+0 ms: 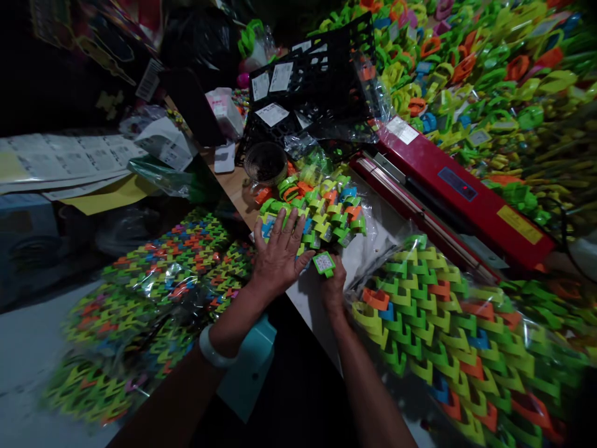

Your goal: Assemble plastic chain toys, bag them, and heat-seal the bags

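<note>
My left hand (280, 252) lies flat, fingers spread, on a stack of small neon plastic pieces (321, 208) in green, yellow, orange and blue on the wooden table. Just to its right, my right hand (333, 283) pinches one green piece with a white label (324, 262) at the stack's near edge. A white bangle (214, 351) sits on my left wrist.
Clear bags packed with the same pieces lie at the lower left (153, 298) and lower right (448, 336). A red heat sealer (457, 193) runs diagonally on the right. A black plastic crate (317, 87), a small round bowl (265, 163) and papers (60, 158) stand behind; loose pieces (489, 68) pile at top right.
</note>
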A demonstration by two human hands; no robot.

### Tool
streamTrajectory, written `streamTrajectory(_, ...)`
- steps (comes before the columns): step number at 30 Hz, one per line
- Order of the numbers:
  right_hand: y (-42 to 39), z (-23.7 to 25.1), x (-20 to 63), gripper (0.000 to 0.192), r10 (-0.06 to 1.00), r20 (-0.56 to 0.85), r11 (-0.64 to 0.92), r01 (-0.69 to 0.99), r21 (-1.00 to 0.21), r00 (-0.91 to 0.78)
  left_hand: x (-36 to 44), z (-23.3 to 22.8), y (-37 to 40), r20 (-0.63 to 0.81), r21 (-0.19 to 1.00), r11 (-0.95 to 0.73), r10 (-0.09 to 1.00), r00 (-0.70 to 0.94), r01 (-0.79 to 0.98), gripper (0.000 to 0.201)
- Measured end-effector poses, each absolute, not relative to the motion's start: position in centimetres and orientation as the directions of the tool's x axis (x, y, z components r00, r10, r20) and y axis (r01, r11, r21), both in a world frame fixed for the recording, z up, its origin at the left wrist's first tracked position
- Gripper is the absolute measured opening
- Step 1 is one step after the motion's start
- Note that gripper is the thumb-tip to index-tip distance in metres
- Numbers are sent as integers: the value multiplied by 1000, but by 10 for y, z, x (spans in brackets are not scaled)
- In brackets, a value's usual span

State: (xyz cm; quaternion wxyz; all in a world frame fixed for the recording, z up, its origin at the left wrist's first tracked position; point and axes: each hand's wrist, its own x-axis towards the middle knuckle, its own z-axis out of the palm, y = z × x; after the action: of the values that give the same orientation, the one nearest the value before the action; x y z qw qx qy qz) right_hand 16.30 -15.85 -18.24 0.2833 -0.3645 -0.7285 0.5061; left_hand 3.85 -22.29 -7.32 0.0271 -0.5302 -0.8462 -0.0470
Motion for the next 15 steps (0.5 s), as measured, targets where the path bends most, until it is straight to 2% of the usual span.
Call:
streamTrajectory(5, -155, -188, 157, 17, 848, 59, 226, 259, -939, -527, 39, -72, -223, 97, 50, 436, 894, -438, 899, 74)
streamTrajectory(15, -159, -189, 151, 26, 830, 110, 324, 312, -893, -547, 39, -71, -224, 93, 76, 426, 897, -432, 901, 70)
